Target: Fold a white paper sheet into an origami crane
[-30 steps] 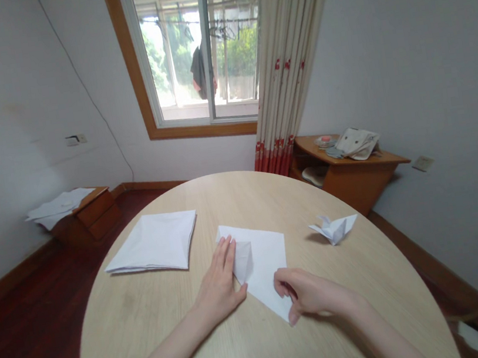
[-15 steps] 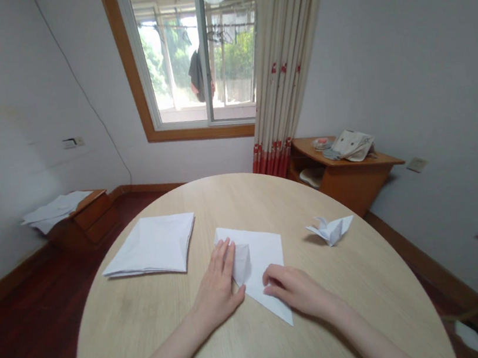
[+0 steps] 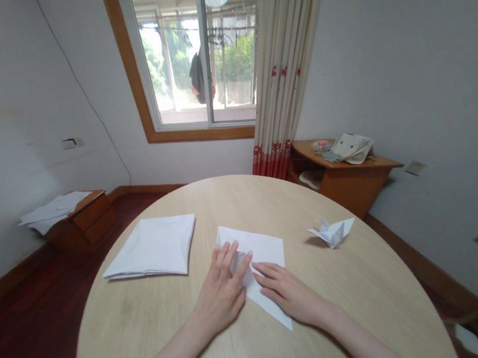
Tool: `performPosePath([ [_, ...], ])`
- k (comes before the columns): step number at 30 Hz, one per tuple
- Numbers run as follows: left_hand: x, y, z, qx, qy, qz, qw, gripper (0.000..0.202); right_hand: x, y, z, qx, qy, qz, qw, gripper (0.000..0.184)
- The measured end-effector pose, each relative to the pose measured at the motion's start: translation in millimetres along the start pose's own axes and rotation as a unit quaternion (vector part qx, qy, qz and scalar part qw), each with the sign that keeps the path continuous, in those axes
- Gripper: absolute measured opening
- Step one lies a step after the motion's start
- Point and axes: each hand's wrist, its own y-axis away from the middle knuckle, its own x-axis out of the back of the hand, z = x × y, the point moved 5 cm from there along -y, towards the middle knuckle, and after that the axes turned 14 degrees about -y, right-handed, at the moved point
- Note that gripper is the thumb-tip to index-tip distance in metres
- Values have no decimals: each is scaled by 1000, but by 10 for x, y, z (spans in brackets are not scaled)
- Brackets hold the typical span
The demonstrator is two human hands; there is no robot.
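Note:
A white sheet of paper point(image 3: 262, 245) lies on the round wooden table point(image 3: 263, 353) in front of me, one corner folded over. My left hand point(image 3: 222, 288) lies flat on the folded corner, fingers stretched out and slightly spread. My right hand point(image 3: 284, 291) rests on the sheet just to the right, fingers extended flat and pointing towards the left hand's fingertips. Neither hand grips anything; both press on the paper.
A stack of white sheets point(image 3: 153, 247) lies to the left on the table. A folded paper figure point(image 3: 332, 231) stands to the right. Beyond the table are a low wooden cabinet point(image 3: 80, 219) with papers, a corner shelf point(image 3: 345, 175), a curtain point(image 3: 284, 72) and a window point(image 3: 199, 54).
My right hand has moved left across the sheet and uncurled from a loose fist to flat fingers beside the fold. My left hand's fingers have spread a little over the folded corner.

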Motion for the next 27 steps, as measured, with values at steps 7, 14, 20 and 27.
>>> performPosePath([
  [7, 130, -5, 22, -35, -48, 39, 997, 59, 34, -5, -29, -20, -18, -13, 1000, 34],
  [14, 141, -7, 32, -34, -86, 90, 992, 29, 35, -5, 7, -41, -53, -19, 998, 38],
  [20, 205, -22, 47, -1, -66, 102, 993, 28, 10, -6, 38, -33, -22, -12, 999, 41],
  [27, 143, -9, 57, 115, -67, -41, 990, 37, -8, 10, 45, -26, 10, -16, 999, 43],
])
